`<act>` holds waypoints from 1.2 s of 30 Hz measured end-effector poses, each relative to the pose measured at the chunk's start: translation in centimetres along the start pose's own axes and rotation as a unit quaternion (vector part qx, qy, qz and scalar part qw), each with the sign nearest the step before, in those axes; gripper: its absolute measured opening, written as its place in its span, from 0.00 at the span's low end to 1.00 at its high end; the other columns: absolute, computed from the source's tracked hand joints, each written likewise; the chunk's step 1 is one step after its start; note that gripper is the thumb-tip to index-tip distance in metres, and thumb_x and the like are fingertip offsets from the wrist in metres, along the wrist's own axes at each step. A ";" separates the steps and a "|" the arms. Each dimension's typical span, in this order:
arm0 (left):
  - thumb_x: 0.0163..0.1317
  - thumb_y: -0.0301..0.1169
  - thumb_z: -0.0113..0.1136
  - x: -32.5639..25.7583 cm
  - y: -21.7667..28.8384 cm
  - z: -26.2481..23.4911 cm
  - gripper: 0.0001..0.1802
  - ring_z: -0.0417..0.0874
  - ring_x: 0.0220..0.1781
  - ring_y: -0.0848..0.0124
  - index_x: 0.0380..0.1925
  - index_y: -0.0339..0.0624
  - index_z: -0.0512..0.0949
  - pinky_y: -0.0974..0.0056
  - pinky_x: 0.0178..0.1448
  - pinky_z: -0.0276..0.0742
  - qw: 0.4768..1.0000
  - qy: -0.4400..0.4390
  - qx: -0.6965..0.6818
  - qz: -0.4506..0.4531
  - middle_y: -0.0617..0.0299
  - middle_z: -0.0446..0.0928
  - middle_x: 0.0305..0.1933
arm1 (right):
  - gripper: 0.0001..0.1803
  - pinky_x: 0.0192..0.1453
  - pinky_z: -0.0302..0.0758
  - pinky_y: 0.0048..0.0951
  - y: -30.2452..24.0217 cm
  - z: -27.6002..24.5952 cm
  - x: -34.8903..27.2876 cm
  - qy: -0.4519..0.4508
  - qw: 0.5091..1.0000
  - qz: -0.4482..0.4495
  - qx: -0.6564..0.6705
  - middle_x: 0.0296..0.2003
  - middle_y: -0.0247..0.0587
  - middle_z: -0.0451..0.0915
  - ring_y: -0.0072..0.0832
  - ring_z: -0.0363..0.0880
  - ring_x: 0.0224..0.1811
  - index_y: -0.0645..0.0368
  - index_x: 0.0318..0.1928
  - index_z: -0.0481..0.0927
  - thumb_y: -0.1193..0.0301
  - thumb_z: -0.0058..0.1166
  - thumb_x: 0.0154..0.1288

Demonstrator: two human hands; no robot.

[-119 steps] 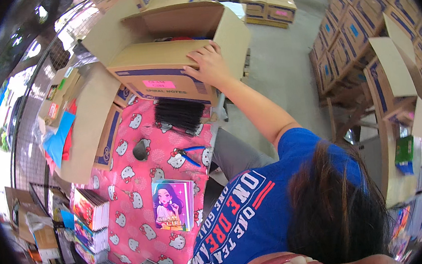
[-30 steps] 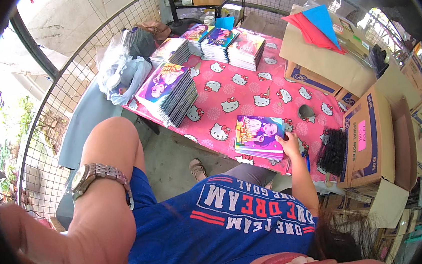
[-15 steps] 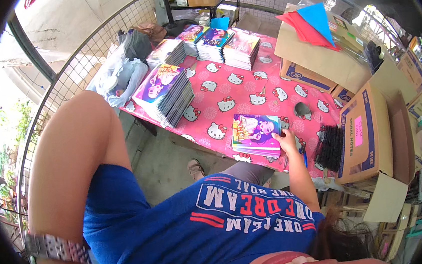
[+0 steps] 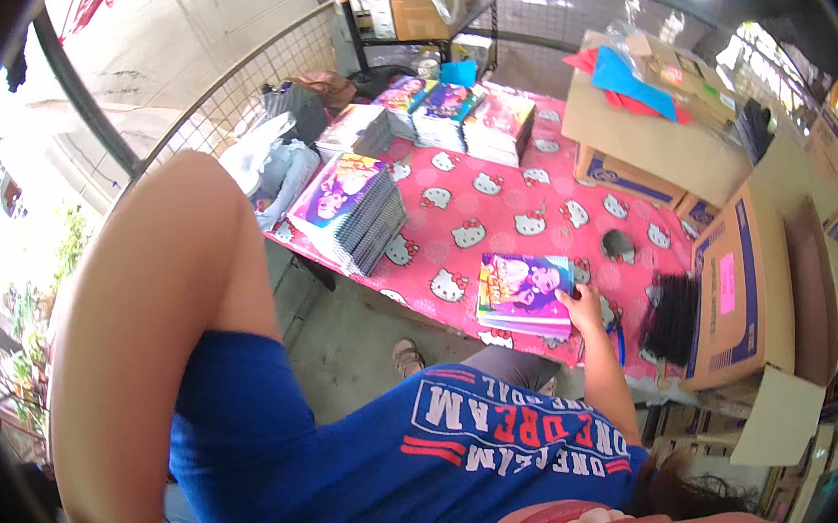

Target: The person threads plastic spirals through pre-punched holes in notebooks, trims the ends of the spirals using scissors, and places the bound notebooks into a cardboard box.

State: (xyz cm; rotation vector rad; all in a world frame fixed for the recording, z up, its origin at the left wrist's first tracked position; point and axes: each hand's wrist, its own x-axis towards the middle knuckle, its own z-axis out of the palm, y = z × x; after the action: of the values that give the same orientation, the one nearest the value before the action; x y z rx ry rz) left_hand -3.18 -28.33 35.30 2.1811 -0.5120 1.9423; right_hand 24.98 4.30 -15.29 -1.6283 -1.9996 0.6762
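My right hand [image 4: 585,310] grips the right edge of a small stack of notebooks [image 4: 523,290] with a purple illustrated cover, lying near the table's front edge. The thumb rests on the top cover; the fingers beneath are partly hidden. My left arm [image 4: 158,244] is bent and raised at the left, and its hand is out of the picture. A blue pen-like thing [image 4: 619,344] lies just right of my right hand. Black spiral binding coils [image 4: 671,319] sit in a bundle further right.
A tall notebook stack [image 4: 360,217] stands at the table's left edge, with several more stacks [image 4: 497,130] behind. A grey cup-like thing [image 4: 618,245] is on the pink patterned tablecloth [image 4: 474,202]. Open cardboard boxes [image 4: 726,294] line the right side; plastic bags [image 4: 282,174] lie far left.
The whole view has shifted, so the table appears lower and further right. My left wrist with its metal watch has slipped mostly out of the picture. My right hand keeps its hold on the notebooks.
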 end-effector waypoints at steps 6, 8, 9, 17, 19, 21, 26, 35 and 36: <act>0.65 0.31 0.55 -14.6 -11.9 -10.9 0.09 0.77 0.32 0.65 0.44 0.42 0.75 0.62 0.39 0.77 0.891 0.405 0.042 -0.200 0.61 0.76 0.35 | 0.25 0.52 0.73 0.38 -1.1 0.2 0.7 -0.087 0.987 0.019 0.137 0.46 0.59 0.82 0.41 0.80 0.48 0.63 0.44 0.83 0.50 0.57 0.67; 0.65 0.30 0.55 -28.9 -17.2 -13.0 0.08 0.77 0.30 0.66 0.43 0.42 0.75 0.62 0.38 0.77 0.731 0.546 -0.029 -0.408 0.62 0.76 0.34 | 0.39 0.65 0.68 0.31 0.2 0.7 0.4 -0.085 0.947 0.092 0.297 0.57 0.53 0.78 0.34 0.76 0.60 0.74 0.61 0.71 0.48 0.55 0.68; 0.65 0.30 0.55 -37.4 -18.0 -12.7 0.08 0.77 0.30 0.66 0.43 0.42 0.75 0.62 0.38 0.78 0.628 0.577 -0.045 -0.520 0.62 0.76 0.33 | 0.41 0.66 0.67 0.32 -1.1 0.4 0.2 -0.091 0.957 0.109 0.254 0.58 0.55 0.78 0.36 0.75 0.62 0.74 0.64 0.68 0.48 0.56 0.68; 0.64 0.33 0.56 -54.1 -20.4 -3.0 0.24 0.81 0.53 0.57 0.59 0.37 0.69 0.55 0.58 0.75 0.432 0.166 0.222 -0.858 0.51 0.79 0.50 | 0.45 0.68 0.65 0.36 -4.6 -0.6 -3.9 -0.056 0.964 0.166 0.199 0.62 0.64 0.70 0.45 0.70 0.67 0.73 0.67 0.63 0.47 0.56 0.65; 0.62 0.31 0.56 -54.1 -20.7 -2.5 0.27 0.80 0.56 0.51 0.62 0.36 0.67 0.53 0.61 0.74 0.442 0.074 0.248 -0.859 0.45 0.79 0.51 | 0.38 0.63 0.70 0.32 -3.3 0.1 -4.6 -0.003 0.964 0.179 0.198 0.57 0.56 0.77 0.38 0.77 0.60 0.72 0.63 0.69 0.55 0.62 0.63; 0.60 0.30 0.56 -54.6 -20.6 -1.9 0.31 0.79 0.58 0.48 0.64 0.37 0.65 0.52 0.62 0.74 0.446 0.005 0.320 -0.836 0.41 0.77 0.53 | 0.33 0.57 0.73 0.33 -1.7 0.2 -5.3 -0.007 0.972 0.153 0.180 0.50 0.51 0.82 0.35 0.81 0.52 0.71 0.57 0.74 0.59 0.66 0.60; 0.52 0.26 0.63 -54.3 -19.6 -2.1 0.39 0.79 0.59 0.50 0.66 0.36 0.64 0.53 0.62 0.75 0.485 0.012 0.276 -0.830 0.38 0.74 0.59 | 0.22 0.46 0.77 0.33 -3.1 -2.2 -5.0 0.023 0.991 0.124 0.042 0.37 0.47 0.85 0.31 0.84 0.38 0.66 0.48 0.79 0.67 0.69 0.56; 0.58 0.19 0.58 -42.6 -18.4 -2.3 0.13 0.81 0.49 0.68 0.44 0.36 0.71 0.64 0.58 0.73 0.601 0.327 0.055 -0.727 0.56 0.81 0.45 | 0.14 0.42 0.75 0.28 -9.5 -6.7 -6.4 0.096 0.955 -0.094 0.265 0.33 0.39 0.82 0.24 0.79 0.35 0.61 0.42 0.73 0.78 0.64 0.59; 0.59 0.19 0.58 -43.0 -18.4 -2.1 0.13 0.81 0.48 0.69 0.44 0.37 0.72 0.65 0.56 0.74 0.596 0.327 0.065 -0.731 0.57 0.81 0.44 | 0.15 0.44 0.76 0.28 -9.0 -5.9 -6.1 0.078 0.952 -0.085 0.283 0.35 0.40 0.82 0.25 0.80 0.37 0.62 0.44 0.73 0.78 0.64 0.59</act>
State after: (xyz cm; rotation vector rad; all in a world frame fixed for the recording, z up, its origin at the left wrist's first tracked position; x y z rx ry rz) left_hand -2.24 -4.69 -5.13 0.8449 1.1982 1.3680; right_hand 23.11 -2.76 -5.31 -1.1174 -1.6087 0.9175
